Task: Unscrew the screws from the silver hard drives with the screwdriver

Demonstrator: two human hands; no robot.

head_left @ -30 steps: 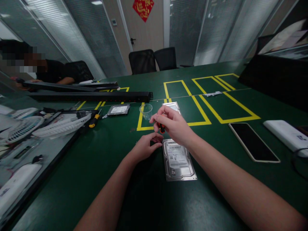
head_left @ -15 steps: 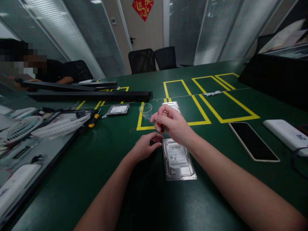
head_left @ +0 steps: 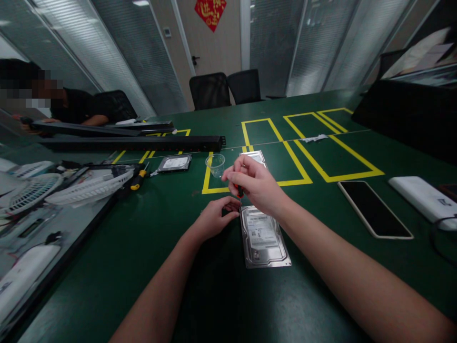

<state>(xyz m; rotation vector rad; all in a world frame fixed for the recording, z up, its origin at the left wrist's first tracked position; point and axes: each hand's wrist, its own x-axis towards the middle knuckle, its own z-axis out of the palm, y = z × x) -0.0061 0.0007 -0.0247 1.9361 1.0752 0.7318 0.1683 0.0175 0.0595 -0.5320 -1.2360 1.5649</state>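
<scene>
A silver hard drive (head_left: 264, 236) with a white label lies flat on the green table in front of me. My right hand (head_left: 252, 183) is closed around a screwdriver (head_left: 240, 191) with a red and black handle. The tool stands nearly upright, its tip down at the drive's upper left corner. My left hand (head_left: 217, 214) has its fingers curled and its thumb against that same corner, beside the screwdriver shaft. What the left fingertips press on is partly hidden. Beyond my right hand lies a second hard drive (head_left: 257, 155), partly covered by that hand.
A clear plastic cup (head_left: 215, 166) and another hard drive (head_left: 174, 163) stand farther back. A yellow-black screwdriver (head_left: 138, 179) lies by a tray of white fan parts (head_left: 89, 188). Long black bars (head_left: 135, 143) lie behind. At right are a phone (head_left: 374, 209) and white box (head_left: 421, 200). A person sits far left.
The view has shifted very slightly. Both hands, the screwdriver and the hard drive stay in nearly the same places.
</scene>
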